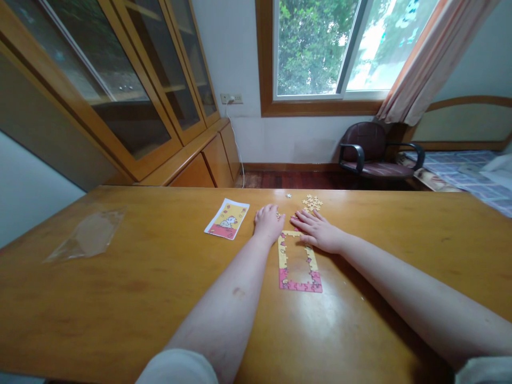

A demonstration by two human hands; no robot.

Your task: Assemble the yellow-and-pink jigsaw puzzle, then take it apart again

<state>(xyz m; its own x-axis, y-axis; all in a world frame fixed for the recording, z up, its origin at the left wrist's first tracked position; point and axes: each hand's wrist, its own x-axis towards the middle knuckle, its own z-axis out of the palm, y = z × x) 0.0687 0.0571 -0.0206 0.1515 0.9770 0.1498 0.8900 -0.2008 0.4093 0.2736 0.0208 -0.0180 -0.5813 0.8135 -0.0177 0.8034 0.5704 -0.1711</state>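
A small jigsaw frame [298,265], yellow at the top and pink at the bottom with a bare middle, lies on the wooden table [140,277]. My left hand [269,221] rests at its top left corner with fingers curled, a tiny piece near its fingertips. My right hand [318,230] lies flat, fingers stretched out, over the frame's top right corner. A heap of loose pieces [312,202] sits just beyond my right hand, and a single piece [288,196] lies further left. A picture card [227,219] showing the finished image lies left of my left hand.
A clear plastic bag [90,233] lies on the table's left side. A glass-door cabinet [120,90] stands at the left wall. Behind the table are a dark armchair [370,149], a window [340,48] with a curtain, and a bed [472,170] at right.
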